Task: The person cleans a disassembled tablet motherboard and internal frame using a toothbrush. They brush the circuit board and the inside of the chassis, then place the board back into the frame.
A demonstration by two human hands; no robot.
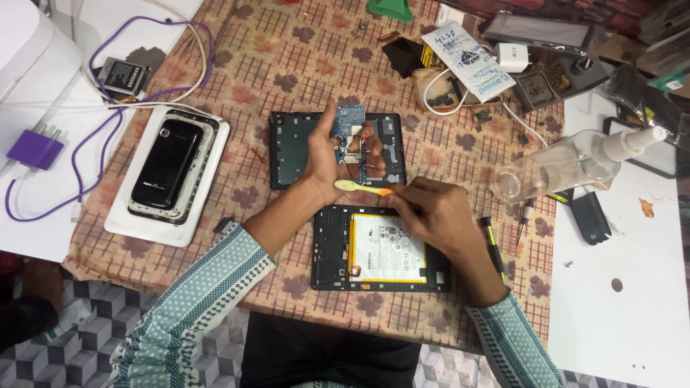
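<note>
the left hand [327, 154] is raised over the middle of the table, fingers curled tight around a small blue circuit board [351, 133], which it holds upright with its top edge sticking up past the fingertips. the right hand [431, 212], just to the right and nearer, pinches a small toothbrush [359, 187] with a pale yellow head and orange handle; the brush lies almost level, its head reaching left to the lower edge of the board, touching it or nearly so. behind the left hand lies a dark tablet frame [291, 147], flat on the brown patterned cloth [273, 65]. nearer, partly under the right wrist, lies an opened tablet [381, 248] with its white battery showing. to the left, a white tray [169, 179] holds a stack of phones, a black one on top. far left sit a purple charger [34, 149] and its looping cable. to the right a clear spray bottle [568, 165] lies on its side, and a green-handled screwdriver [494, 248] rests beside the right forearm.
</note>
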